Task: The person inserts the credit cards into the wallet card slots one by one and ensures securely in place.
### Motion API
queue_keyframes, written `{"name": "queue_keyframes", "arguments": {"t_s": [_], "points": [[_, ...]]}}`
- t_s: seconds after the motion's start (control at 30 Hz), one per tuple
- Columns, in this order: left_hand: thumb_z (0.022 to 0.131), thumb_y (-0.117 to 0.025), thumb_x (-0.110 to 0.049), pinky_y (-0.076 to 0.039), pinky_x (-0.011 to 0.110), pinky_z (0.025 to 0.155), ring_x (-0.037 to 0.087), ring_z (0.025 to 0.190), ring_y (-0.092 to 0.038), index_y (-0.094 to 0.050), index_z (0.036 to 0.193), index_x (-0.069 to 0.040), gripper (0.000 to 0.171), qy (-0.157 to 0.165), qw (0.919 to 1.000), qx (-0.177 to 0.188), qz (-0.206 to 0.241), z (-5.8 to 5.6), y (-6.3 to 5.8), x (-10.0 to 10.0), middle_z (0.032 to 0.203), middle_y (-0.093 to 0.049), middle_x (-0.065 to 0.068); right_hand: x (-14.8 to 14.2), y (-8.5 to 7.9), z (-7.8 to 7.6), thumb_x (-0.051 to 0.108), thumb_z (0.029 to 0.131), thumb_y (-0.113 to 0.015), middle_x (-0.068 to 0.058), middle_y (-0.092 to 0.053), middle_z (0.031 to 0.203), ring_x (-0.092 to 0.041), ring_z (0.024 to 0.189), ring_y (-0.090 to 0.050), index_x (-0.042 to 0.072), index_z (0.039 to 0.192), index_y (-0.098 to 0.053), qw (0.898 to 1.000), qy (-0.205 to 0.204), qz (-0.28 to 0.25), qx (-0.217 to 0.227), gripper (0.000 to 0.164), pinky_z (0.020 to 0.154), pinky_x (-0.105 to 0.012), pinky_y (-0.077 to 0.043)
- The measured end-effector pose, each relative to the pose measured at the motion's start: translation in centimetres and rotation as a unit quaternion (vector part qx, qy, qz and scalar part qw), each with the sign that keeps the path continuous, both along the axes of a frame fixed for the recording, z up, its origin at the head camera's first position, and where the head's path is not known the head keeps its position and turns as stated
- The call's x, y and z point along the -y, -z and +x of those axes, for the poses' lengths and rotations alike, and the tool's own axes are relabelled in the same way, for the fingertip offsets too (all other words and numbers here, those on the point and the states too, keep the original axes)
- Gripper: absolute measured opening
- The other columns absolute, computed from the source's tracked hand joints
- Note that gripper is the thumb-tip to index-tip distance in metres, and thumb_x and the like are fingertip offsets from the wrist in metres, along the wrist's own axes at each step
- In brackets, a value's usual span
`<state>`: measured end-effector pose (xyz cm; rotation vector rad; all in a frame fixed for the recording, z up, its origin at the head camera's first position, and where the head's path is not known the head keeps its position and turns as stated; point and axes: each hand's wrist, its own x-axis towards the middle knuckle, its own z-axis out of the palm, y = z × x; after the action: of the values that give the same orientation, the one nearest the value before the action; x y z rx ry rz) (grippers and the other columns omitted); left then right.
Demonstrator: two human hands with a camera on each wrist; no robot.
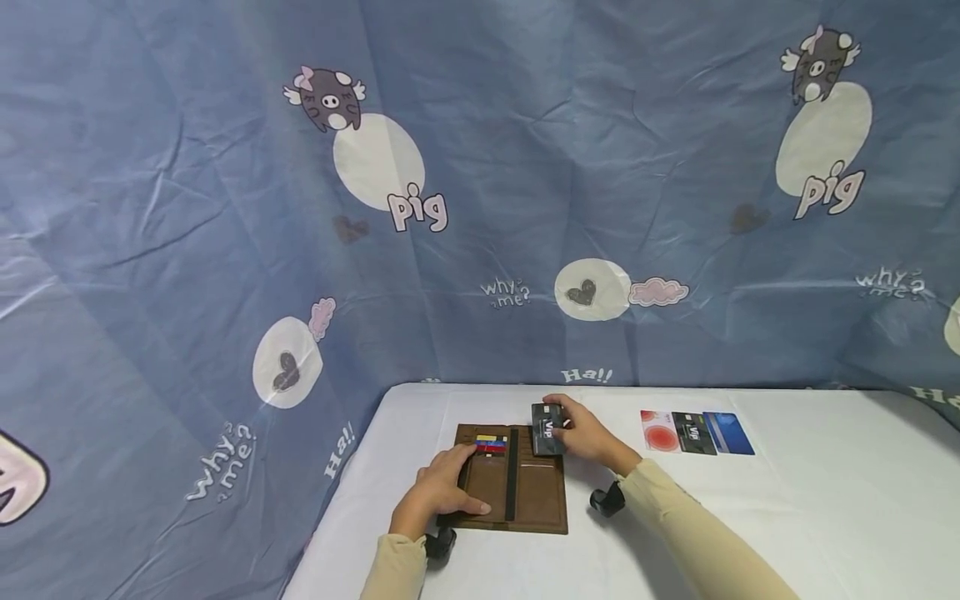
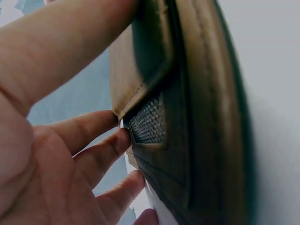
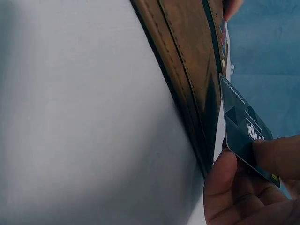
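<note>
Black card (image 1: 546, 429): was pinched at its right side by the right fingers (image 3: 221, 177); slipping was judged possible should that narrow grip be loosened.
Brown wallet (image 1: 540, 497): was laid open beneath the left fingers (image 2: 101, 157); sliding was judged possible if pressure were eased.
Right hand (image 1: 588, 435): was angled inward, curled.
Left hand (image 1: 442, 483): was spread wide, nothing gripped.

Blue pig-print cloth (image 1: 510, 125) hangs behind the white table (image 1: 825, 500).

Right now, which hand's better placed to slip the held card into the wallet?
Likely the right hand: it pinches the black card at the right half of the wallet; the left hand touches the left half.
</note>
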<state>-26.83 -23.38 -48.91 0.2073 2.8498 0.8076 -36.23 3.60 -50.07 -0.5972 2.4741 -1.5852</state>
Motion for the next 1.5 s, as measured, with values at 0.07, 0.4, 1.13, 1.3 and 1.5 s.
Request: {"name": "queue_keyframes", "arguments": {"t_s": [0.07,0.4,1.13,1.3,1.5], "points": [[0.065,-0.092,-0.034,-0.03,0.069,0.106,0.041,0.141,-0.035,-0.042,0.148,-0.007,0.101,-0.001,1.0,-0.002,0.002,0.0,0.0,0.0,0.154,-0.04,0.016,0.1,0.2,0.0,-0.013,0.088,-0.056,-0.019,-0.061,0.099,-0.019,0.075,-0.06,0.003,0.141,-0.045,1.0,-0.005,0.004,-0.007,0.056,0.052,-0.027,-0.049],[0.063,-0.093,-0.035,-0.033,0.066,0.103,0.04,0.138,-0.038,-0.043,0.147,-0.008,0.101,0.005,1.0,-0.004,0.006,0.2,0.4,-0.2,0.152,-0.043,0.016,0.7,1.3,0.5,-0.012,0.088,-0.057,-0.021,-0.064,0.115,-0.02,0.091,-0.062,0.002,0.139,-0.047,0.999,-0.011,0.027,-0.017,0.054,0.067,-0.028,-0.051],[0.065,-0.093,-0.033,-0.03,0.07,0.106,0.041,0.141,-0.035,-0.043,0.147,-0.008,0.1,-0.006,0.9999,0.003,-0.008,0.0,0.1,-0.2,0.154,-0.041,0.017,1.3,0.9,0.1,-0.009,0.087,-0.065,-0.016,-0.066,0.102,-0.019,0.085,-0.062,0.006,0.136,-0.051,0.998,-0.009,0.053,-0.037,0.053,0.065,-0.029,-0.052],[0.066,-0.093,-0.033,-0.028,0.07,0.108,0.042,0.142,-0.034,-0.042,0.148,-0.007,0.1,-0.005,0.9999,0.011,-0.004,0.1,-0.2,-0.4,0.154,-0.04,0.019,1.2,0.8,0.0,-0.007,0.085,-0.068,-0.012,-0.065,0.097,-0.017,0.081,-0.059,0.008,0.134,-0.054,0.996,0.002,0.074,-0.054,0.052,0.064,-0.026,-0.049],[0.065,-0.093,-0.033,-0.029,0.069,0.108,0.042,0.142,-0.035,-0.042,0.148,-0.007,0.101,-0.009,0.9998,0.011,-0.009,0.1,-0.4,-0.5,0.154,-0.04,0.018,1.4,0.4,0.0,-0.006,0.084,-0.069,-0.011,-0.065,0.095,-0.016,0.079,-0.06,0.006,0.133,-0.055,0.995,0.002,0.077,-0.058,0.052,0.064,-0.028,-0.05]]}}
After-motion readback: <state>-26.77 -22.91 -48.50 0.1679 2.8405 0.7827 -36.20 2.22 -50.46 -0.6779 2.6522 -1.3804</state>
